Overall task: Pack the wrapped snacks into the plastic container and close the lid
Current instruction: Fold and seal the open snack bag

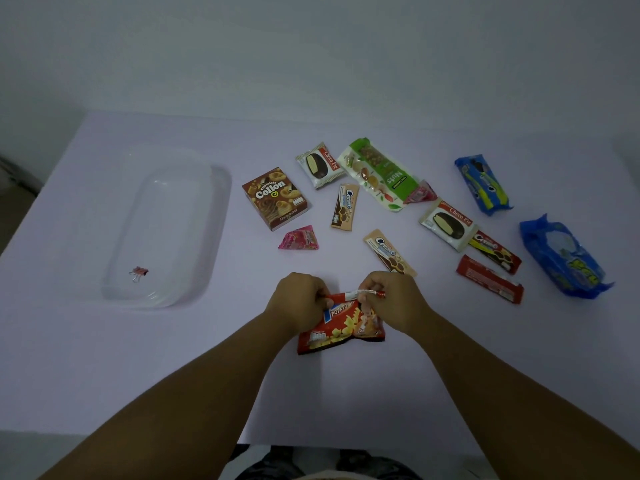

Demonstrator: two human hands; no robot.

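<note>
A red potato snack bag [341, 332] lies near the table's front centre. My left hand [299, 303] and my right hand [393, 299] both pinch its folded top edge. The clear plastic container [214, 209] sits open at the left with a small pink binder clip [138, 272] inside; no lid is distinguishable. Loose on the table beyond my hands lie a brown Collon box [275, 199], two Choco Pie packs [320, 165] [448, 225], a green nuts bag [379, 174], two beige cream biscuit packs [344, 206] [389, 252] and a pink triangular pack [299, 239].
At the right lie two blue cookie packs [483, 184] [564, 258], a dark red biscuit pack [495, 251], a red bar [490, 279] and another pink triangular pack [420, 192]. The lilac table [104, 358] meets a white wall at the back; its front edge is near my body.
</note>
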